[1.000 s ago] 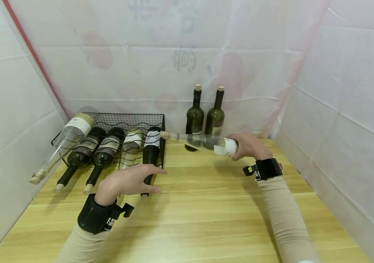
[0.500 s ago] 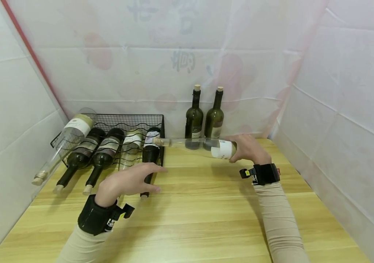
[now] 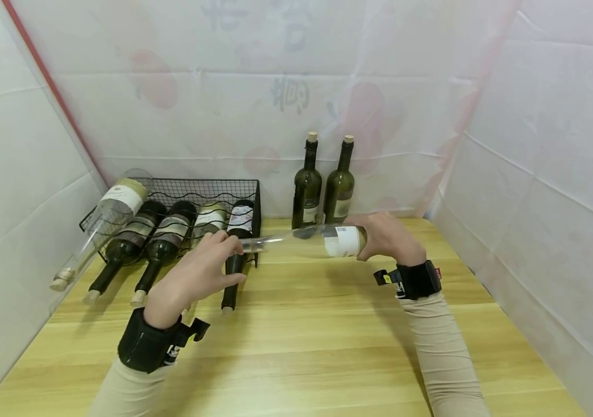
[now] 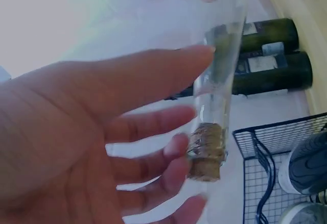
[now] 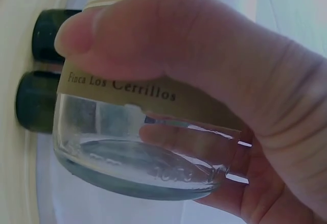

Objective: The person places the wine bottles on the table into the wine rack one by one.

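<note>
A clear glass wine bottle [image 3: 296, 243] with a white label lies nearly level above the table, its neck toward the left. My right hand [image 3: 387, 236] grips it round the base, thumb across the label in the right wrist view. My left hand [image 3: 197, 269] is at the neck end, thumb and fingers spread apart. In the left wrist view its fingertips [image 4: 179, 145] are close beside the cork [image 4: 205, 152]; whether they touch it I cannot tell. The black wire wine rack [image 3: 259, 202] behind the left hand holds several bottles lying neck forward.
Two dark green corked bottles, one on the left [image 3: 307, 191] and one on the right [image 3: 339, 191], stand upright at the back. A clear bottle [image 3: 119, 205] lies slanted at the rack's left end. White sheets [image 3: 213, 116] enclose the wooden table [image 3: 328, 347].
My right hand has brought the clear bottle left and slightly toward me, lowering its neck. My left hand has risen from lower down to the neck end, its fingers now beside the cork.
</note>
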### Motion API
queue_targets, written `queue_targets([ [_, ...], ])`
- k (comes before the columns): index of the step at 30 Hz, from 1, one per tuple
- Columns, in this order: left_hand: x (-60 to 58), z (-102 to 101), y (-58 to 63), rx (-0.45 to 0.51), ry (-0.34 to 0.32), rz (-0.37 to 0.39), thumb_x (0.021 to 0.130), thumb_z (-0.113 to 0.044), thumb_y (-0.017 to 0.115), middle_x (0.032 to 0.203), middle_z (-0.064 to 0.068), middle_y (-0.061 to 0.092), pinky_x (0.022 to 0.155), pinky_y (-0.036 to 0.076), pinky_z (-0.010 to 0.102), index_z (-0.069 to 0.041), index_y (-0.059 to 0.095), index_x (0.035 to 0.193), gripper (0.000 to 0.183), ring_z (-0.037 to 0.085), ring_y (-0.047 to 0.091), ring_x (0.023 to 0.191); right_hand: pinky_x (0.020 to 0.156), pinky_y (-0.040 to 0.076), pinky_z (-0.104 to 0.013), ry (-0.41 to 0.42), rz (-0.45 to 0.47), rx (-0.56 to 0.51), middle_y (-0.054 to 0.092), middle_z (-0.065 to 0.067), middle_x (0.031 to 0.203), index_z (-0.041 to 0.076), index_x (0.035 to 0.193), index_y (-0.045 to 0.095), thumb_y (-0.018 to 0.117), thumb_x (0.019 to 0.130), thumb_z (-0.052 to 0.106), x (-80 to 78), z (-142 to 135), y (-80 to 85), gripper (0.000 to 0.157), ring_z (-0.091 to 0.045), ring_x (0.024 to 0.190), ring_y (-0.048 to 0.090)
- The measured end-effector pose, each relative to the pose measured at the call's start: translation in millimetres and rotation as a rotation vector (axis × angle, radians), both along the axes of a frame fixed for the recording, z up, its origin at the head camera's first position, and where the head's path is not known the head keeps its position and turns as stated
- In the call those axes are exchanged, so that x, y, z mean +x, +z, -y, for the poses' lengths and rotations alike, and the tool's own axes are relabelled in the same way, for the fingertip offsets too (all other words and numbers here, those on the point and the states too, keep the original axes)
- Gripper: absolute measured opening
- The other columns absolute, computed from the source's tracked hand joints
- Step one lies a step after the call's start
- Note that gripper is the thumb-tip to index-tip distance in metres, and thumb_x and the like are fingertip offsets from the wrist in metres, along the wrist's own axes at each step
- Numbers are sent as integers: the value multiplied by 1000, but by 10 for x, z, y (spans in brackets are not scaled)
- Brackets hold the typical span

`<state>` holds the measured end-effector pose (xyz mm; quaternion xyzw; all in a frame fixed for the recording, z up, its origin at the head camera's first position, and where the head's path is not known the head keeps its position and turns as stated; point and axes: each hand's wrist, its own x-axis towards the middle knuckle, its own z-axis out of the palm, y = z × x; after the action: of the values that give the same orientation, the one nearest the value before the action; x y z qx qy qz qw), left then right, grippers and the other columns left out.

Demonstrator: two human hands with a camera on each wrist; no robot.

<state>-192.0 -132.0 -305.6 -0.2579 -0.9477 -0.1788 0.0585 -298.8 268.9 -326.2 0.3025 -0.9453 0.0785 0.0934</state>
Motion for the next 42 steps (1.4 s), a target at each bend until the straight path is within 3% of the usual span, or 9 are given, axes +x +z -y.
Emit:
queue_targets([
  [4,-58,-31,-63,-13,82,-22,86,-25,85,103,10,49,78,34,41,-8,57,117,45,29,39,95,79,57,-44,22,-9,24,78,-4,109,19,125,71,96,52,16,40,91,-5,77,-25,87,70],
  [9,-146,-75,-157,-36,139,19,85,-28,86,103,10,50,84,36,52,-9,56,117,48,33,40,100,75,56,-42,47,16,52,77,-3,102,21,122,71,94,55,14,71,227,-8,71,-22,83,68],
  [11,-177,-94,-191,-67,129,29,86,-28,85,101,8,55,85,40,53,-10,57,114,44,30,46,96,75,56,-42,52,36,55,77,-3,103,21,123,70,94,55,13,86,278,-1,72,-22,84,69],
  [14,-218,-131,-244,-123,98,79,88,-29,83,90,4,59,75,46,43,-12,59,109,36,23,52,80,76,56,-43,59,46,58,77,-3,105,22,125,70,94,55,12,115,336,12,74,-22,85,69],
  [17,-247,-169,-298,-158,63,133,91,-30,80,79,1,59,58,39,31,-12,61,104,29,16,51,65,77,56,-42,67,37,60,77,-2,106,22,125,71,95,53,12,145,369,17,76,-21,87,69],
  [24,-281,-198,-378,-151,61,215,94,-36,75,69,-2,44,56,27,30,-15,57,86,29,14,42,60,77,57,-42,78,43,60,77,-4,110,20,127,71,96,55,14,190,418,2,77,-22,88,69],
  [28,-300,-187,-393,-142,55,215,96,-31,72,66,-3,34,56,23,29,-15,54,77,31,14,35,57,77,57,-41,67,62,58,77,-5,111,19,129,70,96,56,14,174,429,-21,78,-22,87,68],
  [33,-322,-171,-410,-154,20,167,98,-19,67,68,-3,30,58,22,30,-14,51,78,27,14,32,60,78,57,-42,70,68,52,77,-5,113,17,130,69,95,57,13,151,426,-44,78,-24,89,69],
  [42,-352,-136,-419,-144,-37,158,100,-17,67,69,-1,35,60,24,29,-13,53,83,22,13,33,60,81,57,-44,84,84,28,75,-5,120,17,134,67,95,58,14,120,403,-69,81,-25,95,69],
])
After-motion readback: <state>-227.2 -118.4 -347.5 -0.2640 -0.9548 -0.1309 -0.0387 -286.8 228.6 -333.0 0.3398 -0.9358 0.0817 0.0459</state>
